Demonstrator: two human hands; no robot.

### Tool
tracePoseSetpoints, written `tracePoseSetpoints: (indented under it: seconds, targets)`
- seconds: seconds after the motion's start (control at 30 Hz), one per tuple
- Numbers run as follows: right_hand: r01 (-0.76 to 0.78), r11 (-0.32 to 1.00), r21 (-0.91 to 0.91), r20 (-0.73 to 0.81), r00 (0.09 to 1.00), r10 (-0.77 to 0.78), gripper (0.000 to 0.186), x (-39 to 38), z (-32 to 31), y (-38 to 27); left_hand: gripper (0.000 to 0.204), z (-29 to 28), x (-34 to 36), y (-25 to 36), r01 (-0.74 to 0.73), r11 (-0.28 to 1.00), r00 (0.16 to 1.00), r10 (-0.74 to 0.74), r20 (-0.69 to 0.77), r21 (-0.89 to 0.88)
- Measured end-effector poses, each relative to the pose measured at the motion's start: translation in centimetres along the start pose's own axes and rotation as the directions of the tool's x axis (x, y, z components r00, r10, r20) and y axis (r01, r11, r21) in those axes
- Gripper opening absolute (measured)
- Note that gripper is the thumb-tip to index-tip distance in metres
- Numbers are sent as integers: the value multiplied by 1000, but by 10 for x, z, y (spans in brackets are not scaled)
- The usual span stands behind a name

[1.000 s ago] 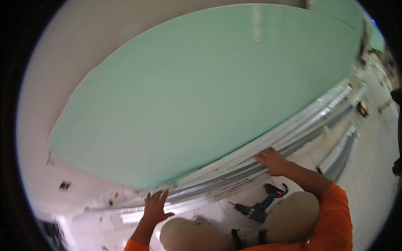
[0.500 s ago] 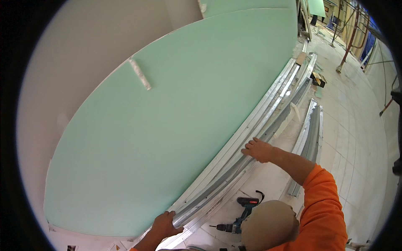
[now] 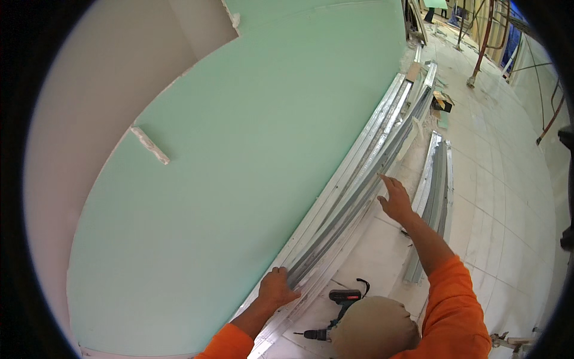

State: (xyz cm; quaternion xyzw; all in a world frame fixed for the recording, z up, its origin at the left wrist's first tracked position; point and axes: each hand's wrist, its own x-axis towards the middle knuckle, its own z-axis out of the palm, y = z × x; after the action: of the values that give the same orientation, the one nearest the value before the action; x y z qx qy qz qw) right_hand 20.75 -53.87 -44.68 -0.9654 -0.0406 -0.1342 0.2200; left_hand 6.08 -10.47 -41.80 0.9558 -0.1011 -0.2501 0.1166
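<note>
My left hand (image 3: 276,290) is closed on a grey metal profile (image 3: 335,230), which lies among long silver profiles (image 3: 359,167) along the lower edge of a large pale green board (image 3: 227,191). Farther forward, my right hand (image 3: 394,197) has its fingers apart at that profile's outer side, fingertips near it; contact is unclear. A cordless drill (image 3: 314,334) lies on the tiled floor beside my bent knee (image 3: 373,329), partly hidden by it.
A shorter bundle of profiles (image 3: 429,209) lies to my right on tiles (image 3: 502,209). Farther off are a small dark box (image 3: 441,105) and red-brown scaffold frames (image 3: 483,51). A white strip (image 3: 149,145) rests on the board; a pale wall (image 3: 101,78) stands at left.
My view has swung right along the profiles. My left hand has come onto the profile and closed on it. My right hand has moved forward along it, fingers opening out.
</note>
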Motion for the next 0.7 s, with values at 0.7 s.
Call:
tracePoseSetpoints:
  seconds: [0.7]
  targets:
    - [-557,245,794,401,781,478,67,-90,95,-104,103,16,27,51,45,999,998,-44,-51,16]
